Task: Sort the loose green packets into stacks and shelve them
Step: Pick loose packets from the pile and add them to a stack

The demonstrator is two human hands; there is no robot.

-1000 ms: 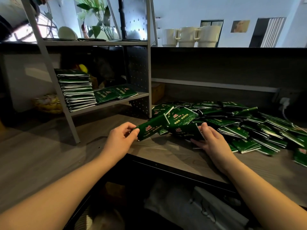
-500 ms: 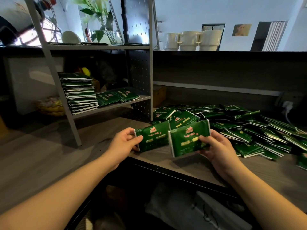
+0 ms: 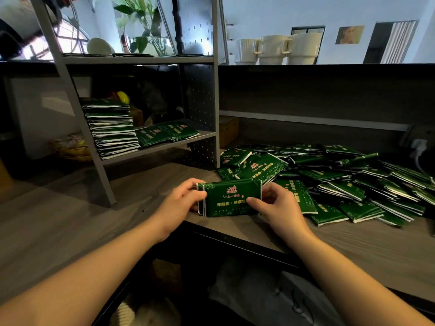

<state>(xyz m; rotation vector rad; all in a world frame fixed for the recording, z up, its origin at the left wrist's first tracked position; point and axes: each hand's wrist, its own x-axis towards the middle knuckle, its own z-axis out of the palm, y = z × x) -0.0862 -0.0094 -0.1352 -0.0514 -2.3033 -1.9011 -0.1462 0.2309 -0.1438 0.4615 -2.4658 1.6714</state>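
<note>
Two green packets (image 3: pixel 229 196) lie together face to face as a small stack, held just above the front edge of the wooden counter (image 3: pixel 117 203). My left hand (image 3: pixel 181 201) grips the stack's left end and my right hand (image 3: pixel 274 203) pinches its right end. Behind and to the right spreads a loose pile of green packets (image 3: pixel 341 177). On the grey rack's lower shelf (image 3: pixel 164 147) stands a tall stack of packets (image 3: pixel 113 128), with two flat packets (image 3: pixel 164 134) beside it.
The grey metal rack with a perforated side panel (image 3: pixel 200 109) stands at the left on the counter. Three white mugs (image 3: pixel 277 49) sit on the high ledge. A plug and cable (image 3: pixel 417 149) are at the far right. A yellowish bundle (image 3: pixel 70 147) lies behind the rack.
My hands held one packet each, side by side; they have come together and the two packets now overlap as one stack between both hands.
</note>
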